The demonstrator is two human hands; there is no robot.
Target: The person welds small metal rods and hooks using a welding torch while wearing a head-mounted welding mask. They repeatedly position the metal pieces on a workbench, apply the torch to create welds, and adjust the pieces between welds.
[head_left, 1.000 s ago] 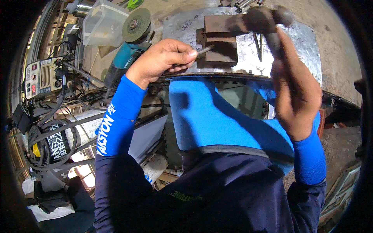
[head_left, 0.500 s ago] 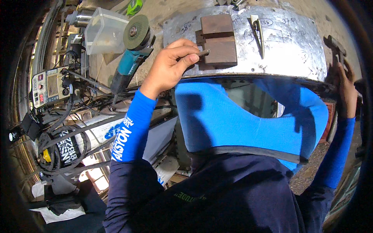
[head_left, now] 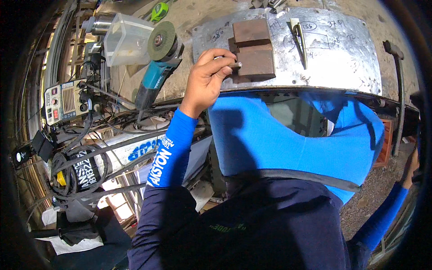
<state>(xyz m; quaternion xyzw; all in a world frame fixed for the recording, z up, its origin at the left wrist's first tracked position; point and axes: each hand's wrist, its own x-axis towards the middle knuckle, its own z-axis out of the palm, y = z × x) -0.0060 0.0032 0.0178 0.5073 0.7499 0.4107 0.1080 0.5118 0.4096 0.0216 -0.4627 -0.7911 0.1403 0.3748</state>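
My left hand [head_left: 208, 78] pinches a short metal rod [head_left: 237, 65] between thumb and fingers. The rod's bright end points right, against or just over the left side of a brown metal block [head_left: 256, 64]. A second brown block [head_left: 251, 31] lies right behind the first on a silvery metal plate [head_left: 342, 74]. Only the wrist and part of my right hand [head_left: 411, 168] show at the right rim; its fingers are lost in the dark border. Closest to it is a hammer [head_left: 398, 85], its head on the worktop beside the plate and its handle extending toward me past the edge.
A slim pointed tool [head_left: 302, 45] lies on the plate, among handwritten marks. Left of the plate rest a teal angle grinder [head_left: 155, 74], a clear plastic bin [head_left: 126, 45] and a green tape measure [head_left: 159, 12]. A welding machine [head_left: 67, 101] and coiled cables [head_left: 58, 168] stand farther left.
My right hand has left the hammer at the plate's right side and dropped toward the lower right rim. The hammer's handle is now exposed. My left hand still holds the rod by the block.
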